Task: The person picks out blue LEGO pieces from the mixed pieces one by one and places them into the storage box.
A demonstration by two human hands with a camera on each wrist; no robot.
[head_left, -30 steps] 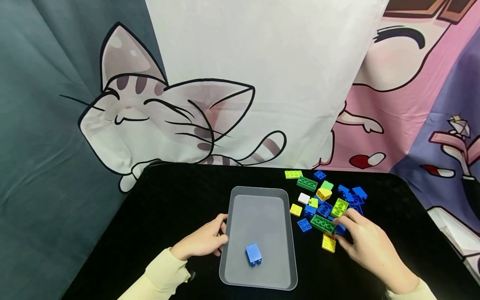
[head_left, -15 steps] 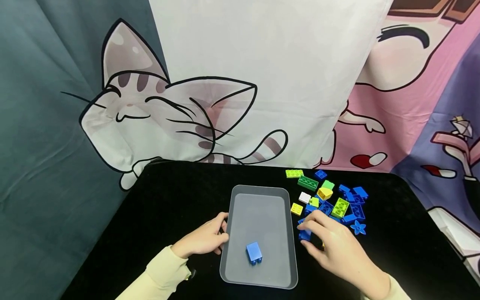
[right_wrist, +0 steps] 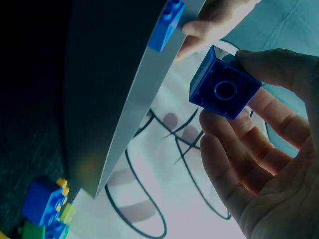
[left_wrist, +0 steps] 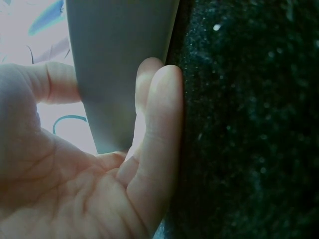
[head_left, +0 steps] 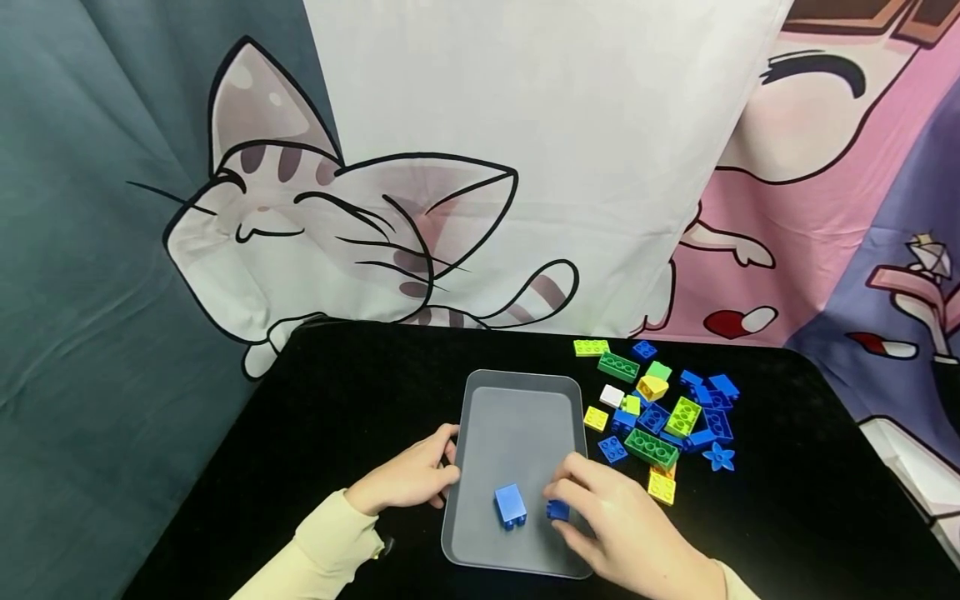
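My left hand (head_left: pixel 412 468) holds the left side of the grey tray (head_left: pixel 517 433). In the left wrist view its thumb reaches over the rim while the fingertips (left_wrist: pixel 167 79) lie along the foot of the outer wall. A blue brick (head_left: pixel 510 506) rests in the tray's lower half. Over the tray's right side, my right hand (head_left: pixel 622 529) pinches a second, square blue brick (head_left: pixel 557 510) between thumb and fingertips. The right wrist view shows that brick's hollow underside (right_wrist: pixel 227 89), with a round tube in the middle.
Right of the tray on the black table (head_left: pixel 360 383) lies a loose group of bricks: several blue ones, a green brick (head_left: pixel 651 448), a yellow brick (head_left: pixel 662 487), a white brick (head_left: pixel 611 396) and a blue flower-shaped piece (head_left: pixel 718 457). A printed cloth (head_left: pixel 585 125) hangs behind.
The right hand has taken a blue brick from the group and carried it left over the tray, uncovering the green and yellow bricks and the flower-shaped piece. The left hand stays at the tray's edge.
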